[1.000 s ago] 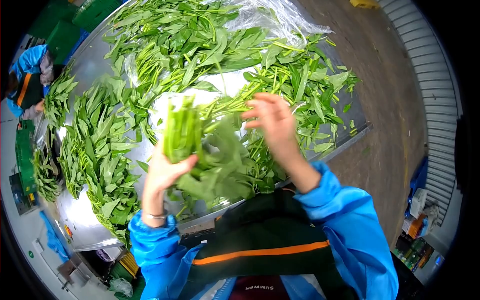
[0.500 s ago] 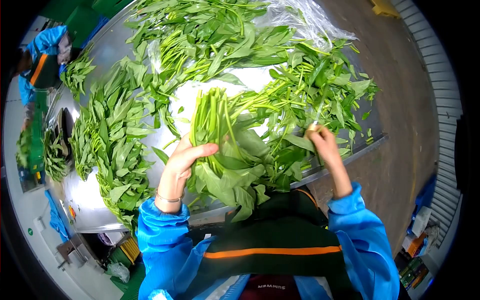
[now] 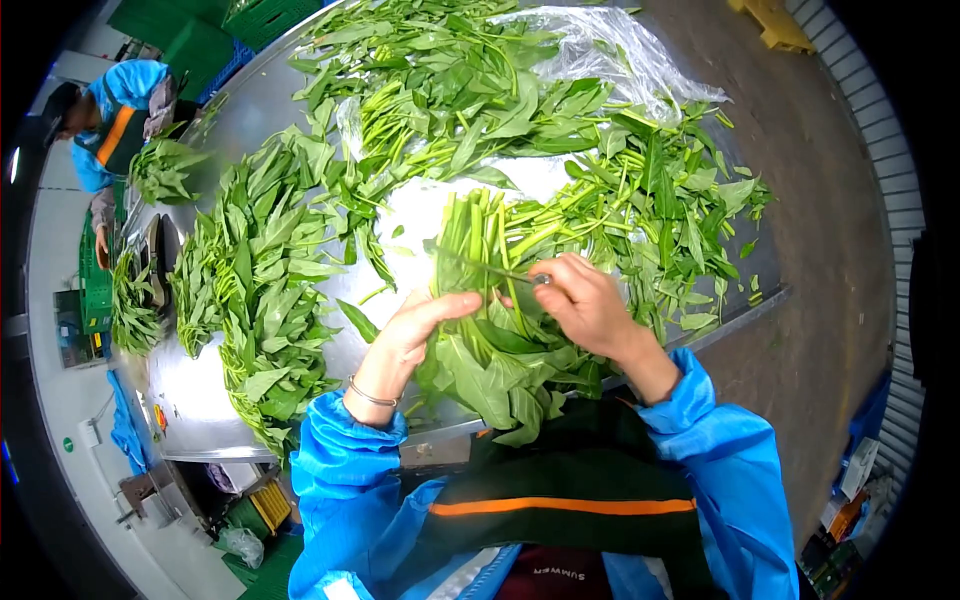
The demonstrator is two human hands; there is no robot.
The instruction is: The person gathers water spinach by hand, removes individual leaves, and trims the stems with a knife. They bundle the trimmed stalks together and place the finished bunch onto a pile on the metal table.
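Observation:
A bunch of leafy green stems [image 3: 480, 370] is wrapped by my left hand [image 3: 408, 338], stem ends pointing away from me and leaves hanging over the table's near edge. My right hand [image 3: 588, 308] is closed on the handle of a thin knife [image 3: 480, 264]. The blade lies across the stems just beyond my left thumb. More loose greens [image 3: 655, 190] are spread beside and beyond the bunch. To the left a long row of greens [image 3: 265, 270] lies on the metal table [image 3: 205, 400].
Clear plastic film [image 3: 620, 60] lies at the table's far side. Another person [image 3: 120, 115] in a blue jacket stands at the far left, near green crates [image 3: 190, 55]. A yellow object [image 3: 775, 28] is on the floor at the upper right.
My right hand has moved left with the knife, from the greens on the right to the held bunch. My left hand still holds the bunch. The other person's head now shows more.

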